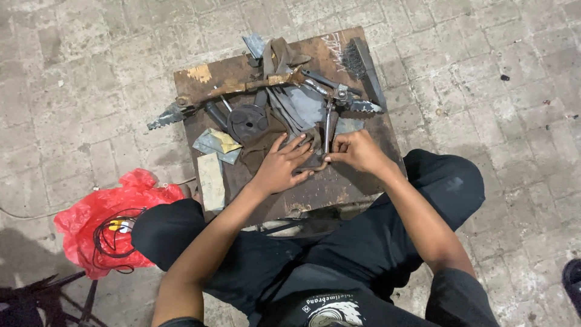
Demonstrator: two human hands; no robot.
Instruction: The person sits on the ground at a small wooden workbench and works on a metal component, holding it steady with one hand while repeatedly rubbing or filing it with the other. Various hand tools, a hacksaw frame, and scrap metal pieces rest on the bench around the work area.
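Observation:
My left hand (pixel 279 163) lies flat with fingers spread on a dark brown piece of leather or cloth (pixel 257 151) on a rusty low work board (pixel 339 188). My right hand (pixel 357 151) pinches a small curved metal piece at the lower end of a metal lever (pixel 328 124) between the two hands. A round dark metal part (pixel 247 121) sits just above the left hand.
A long rusty bar with toothed ends (pixel 181 109) crosses the board. A wire brush (pixel 357 60) lies at the top right, sandpaper pieces (pixel 212 175) at the left. A red plastic bag with black wires (pixel 103 224) lies on the paved floor. My black-trousered knees flank the board.

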